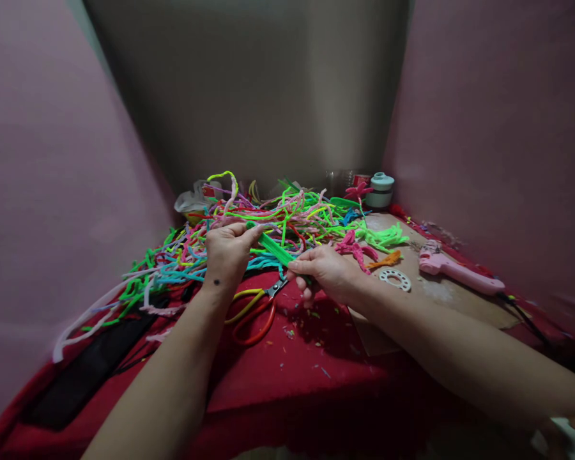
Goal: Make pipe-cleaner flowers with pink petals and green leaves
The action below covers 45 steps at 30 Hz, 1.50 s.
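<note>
Between my two hands stretches a flat green strip of pipe cleaners, tilted down to the right. My left hand is closed on its upper end, thumb pressed along it. At the lower end, my right hand pinches the strip between thumb and fingers. Beneath them lie scissors with one yellow and one red handle loop, blades pointing right toward my right hand. Behind both hands spreads a tangled heap of colourful pipe cleaners, mostly green, pink, blue and yellow.
On the right, a pink glue gun and a white ring with holes rest on a board. A light-blue jar stands behind. A long black object lies at left on the red cloth, strewn with scraps. Walls enclose the table.
</note>
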Available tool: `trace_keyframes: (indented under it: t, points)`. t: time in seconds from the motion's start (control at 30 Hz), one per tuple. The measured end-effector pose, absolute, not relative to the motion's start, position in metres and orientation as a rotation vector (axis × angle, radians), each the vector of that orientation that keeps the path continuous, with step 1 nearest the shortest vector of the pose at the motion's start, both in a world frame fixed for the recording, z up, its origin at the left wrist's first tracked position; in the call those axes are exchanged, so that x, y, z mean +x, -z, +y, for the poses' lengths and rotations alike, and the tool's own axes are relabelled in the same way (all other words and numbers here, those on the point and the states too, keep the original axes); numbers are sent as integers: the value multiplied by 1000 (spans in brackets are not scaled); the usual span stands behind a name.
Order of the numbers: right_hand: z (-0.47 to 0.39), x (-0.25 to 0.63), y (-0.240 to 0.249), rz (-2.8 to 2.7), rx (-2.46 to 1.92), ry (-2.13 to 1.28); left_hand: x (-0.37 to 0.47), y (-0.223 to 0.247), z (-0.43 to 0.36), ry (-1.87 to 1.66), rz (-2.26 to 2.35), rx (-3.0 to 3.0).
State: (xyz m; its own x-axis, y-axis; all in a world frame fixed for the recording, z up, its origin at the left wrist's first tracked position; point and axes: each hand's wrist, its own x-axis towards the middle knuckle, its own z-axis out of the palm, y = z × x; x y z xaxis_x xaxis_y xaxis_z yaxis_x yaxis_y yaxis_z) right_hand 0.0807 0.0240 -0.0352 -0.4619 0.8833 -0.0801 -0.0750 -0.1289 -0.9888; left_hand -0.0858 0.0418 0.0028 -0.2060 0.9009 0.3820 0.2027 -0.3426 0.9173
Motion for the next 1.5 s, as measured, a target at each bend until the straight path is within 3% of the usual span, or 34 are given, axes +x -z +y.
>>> trace_keyframes:
  t: [0.33,0.5,0.57,0.63,0.8,1.5]
  points:
    - [30,84,38,-1426,-936,-1709,-90,4,48,-1617,1541,1737]
    - [37,86,42,-1482,-943,-1667,-88,0,43,-1885,1525,2212]
    - [38,86,42,-1511,-940,-1656,-85,-5,37,-1715,1340,2611]
    - [39,86,42,-1525,-961,-1655,-82,-7,32,-1306,1056,2883]
    - [40,90,39,-1540,-1011,-1706,-77,-4,29,-722,850,2998]
    - [51,105,35,-1539,-857,-1992,-77,7,31,-683,1108,2945]
